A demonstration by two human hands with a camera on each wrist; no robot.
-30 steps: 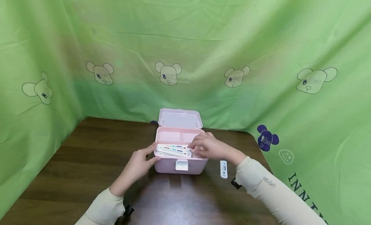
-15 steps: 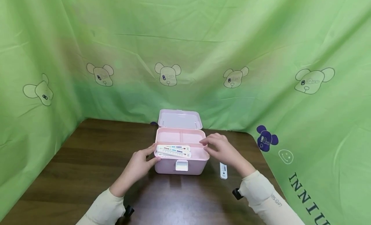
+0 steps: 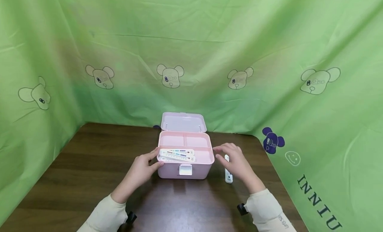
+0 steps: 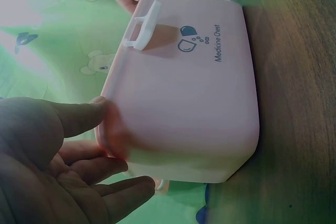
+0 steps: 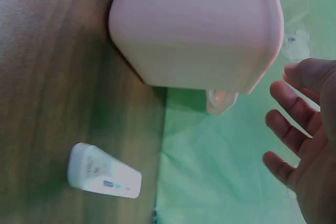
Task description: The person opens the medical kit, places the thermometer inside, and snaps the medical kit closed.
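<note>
1. The right grip [image 3: 236, 159] covers part of a loose white case [image 3: 228, 177] in the head view; the case's small print is blurred in the right wrist view, which also cuts off the pink box [image 3: 199, 172].
2. White cases [image 3: 178, 155] overlap at the left of the box's front compartment (the lowest is mostly covered, so I cannot count them).
3. "Medicine Chest" is printed on the box front beside a capsule drawing; the green curtain [image 3: 191, 32] bears "INNIU".
4. The box sits on the wooden bench [image 3: 74, 185], lid tipped back, white latch [image 3: 185, 170] in front.
5. The left grip [image 3: 140, 170] pinches the box's left front rim; the right is spread, just beside the right rim.
</note>
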